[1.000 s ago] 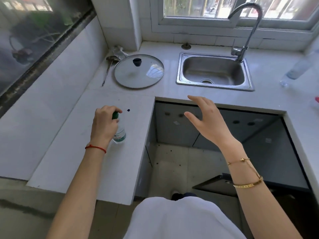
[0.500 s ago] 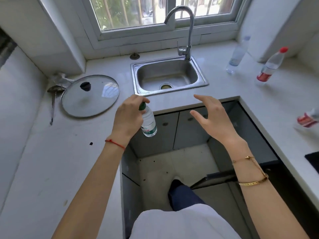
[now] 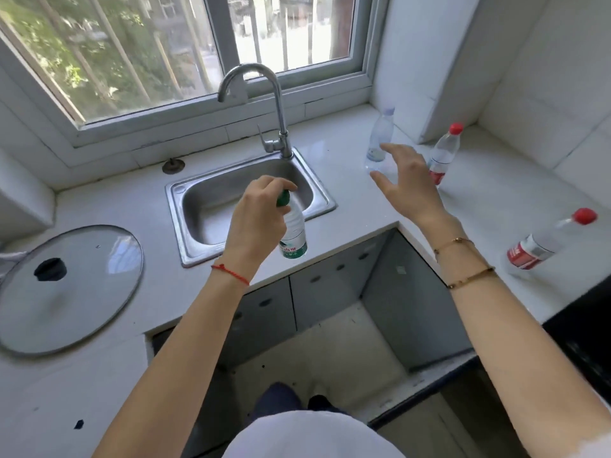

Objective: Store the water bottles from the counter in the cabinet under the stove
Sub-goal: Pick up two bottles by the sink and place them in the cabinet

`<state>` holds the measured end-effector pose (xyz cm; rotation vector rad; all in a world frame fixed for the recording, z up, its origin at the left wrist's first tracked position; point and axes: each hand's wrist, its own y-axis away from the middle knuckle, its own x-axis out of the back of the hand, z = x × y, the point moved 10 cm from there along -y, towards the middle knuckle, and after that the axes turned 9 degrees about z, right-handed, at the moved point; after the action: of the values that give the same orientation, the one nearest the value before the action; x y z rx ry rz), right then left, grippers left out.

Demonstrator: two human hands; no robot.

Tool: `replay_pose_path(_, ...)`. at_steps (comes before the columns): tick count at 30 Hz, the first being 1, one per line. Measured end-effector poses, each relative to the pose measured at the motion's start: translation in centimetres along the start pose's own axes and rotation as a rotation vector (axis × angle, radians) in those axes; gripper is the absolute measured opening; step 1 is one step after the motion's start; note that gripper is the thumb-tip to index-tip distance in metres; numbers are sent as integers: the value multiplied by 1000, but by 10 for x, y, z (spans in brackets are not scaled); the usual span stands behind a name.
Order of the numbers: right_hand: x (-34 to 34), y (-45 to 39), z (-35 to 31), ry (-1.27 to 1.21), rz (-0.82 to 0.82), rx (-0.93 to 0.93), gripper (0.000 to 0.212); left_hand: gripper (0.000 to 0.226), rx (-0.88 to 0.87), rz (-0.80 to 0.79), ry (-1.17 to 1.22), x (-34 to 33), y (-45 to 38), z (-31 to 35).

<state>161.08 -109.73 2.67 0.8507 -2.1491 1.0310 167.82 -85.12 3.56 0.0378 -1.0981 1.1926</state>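
- The left hand (image 3: 256, 223), still clasping the green-capped clear plastic water bottle (image 3: 293, 233) by its neck, has carried it above the steel sink (image 3: 185, 206).
- The right hand (image 3: 408, 183), fingers spread and empty, has reached toward the pale-capped clear bottle (image 3: 380, 135) on the white counter (image 3: 479, 193).

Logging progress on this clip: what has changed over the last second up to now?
The left hand, gripping the green-capped bottle by its neck, lifted it off the left counter and carried it rightward, now over the sink's front edge. The right hand, open and empty, reached out toward the clear-capped bottle. The three counter bottles and the glass lid appear unmoved.
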Motion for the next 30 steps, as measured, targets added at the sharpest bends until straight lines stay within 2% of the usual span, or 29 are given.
replay_pose_path(9,-48,-149,90,112,-3,-135,52,35,-36,-73,54,-89,-117,-14)
replay_pose_path(16,-109,-225,150,157,-52,-262,58,38,-107,-121,111,-147,-184,-33)
replay_pose_path(22,-150,-258,179,241,-106,-316,55,39,-142,-156,147,-181,-220,-49)
replay_pose_path(30,-150,-258,185,279,-8,-373,29,38,-212,-221,176,-194,-239,-50)
